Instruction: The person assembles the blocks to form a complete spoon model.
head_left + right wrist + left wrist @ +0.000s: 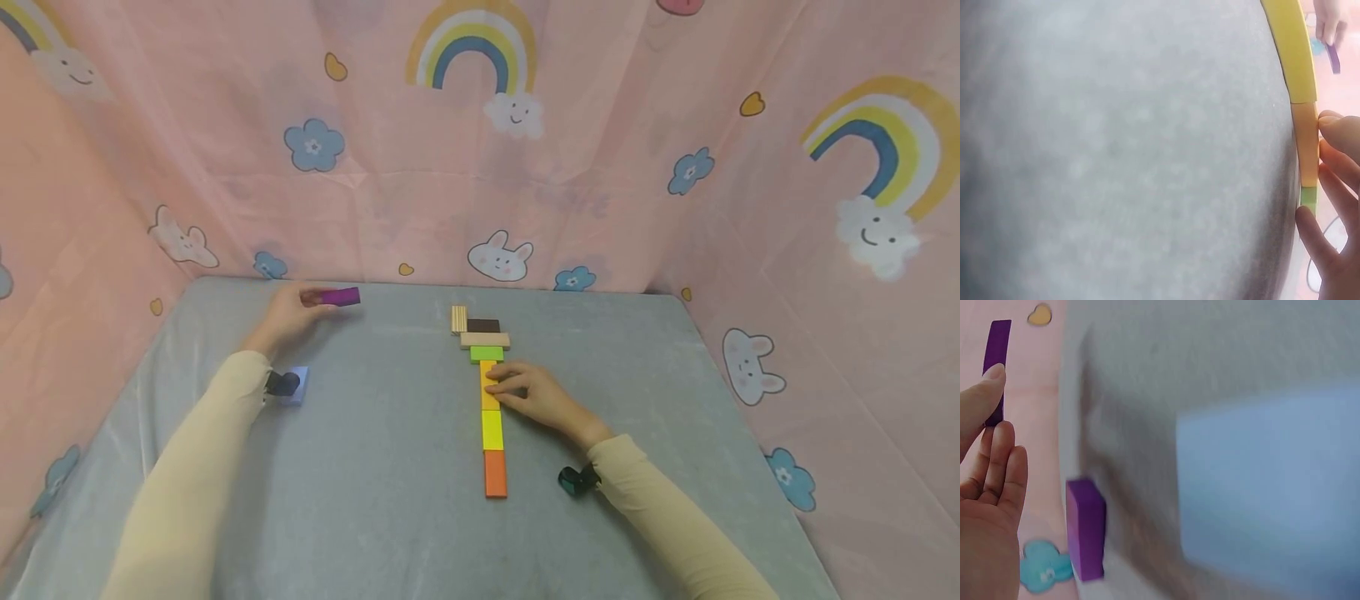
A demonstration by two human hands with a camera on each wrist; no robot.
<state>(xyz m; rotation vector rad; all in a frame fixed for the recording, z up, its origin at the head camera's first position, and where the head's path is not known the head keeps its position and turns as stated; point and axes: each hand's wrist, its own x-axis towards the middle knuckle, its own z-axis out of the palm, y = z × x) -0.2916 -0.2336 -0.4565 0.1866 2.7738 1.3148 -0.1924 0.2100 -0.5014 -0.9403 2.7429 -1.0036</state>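
My left hand (283, 315) pinches a purple block (345, 297) between thumb and fingers, above the table's far left part. The left wrist view also shows a second purple block (1087, 530) on the table near its back edge. A light blue block (300, 386) lies by the left wrist. My right hand (546, 402) has its fingers extended and touching the yellow-orange block (489, 387) in a line of blocks. That line also has a yellow block (492, 430) and an orange block (496, 475) nearer me, and a green block (487, 355) set crosswise beyond.
Past the green block lie a plain wood block (485, 340), a dark brown block (483, 325) and a striped block (459, 319). Grey cloth covers the table (375, 500). A pink patterned curtain (375, 208) stands behind it and at both sides.
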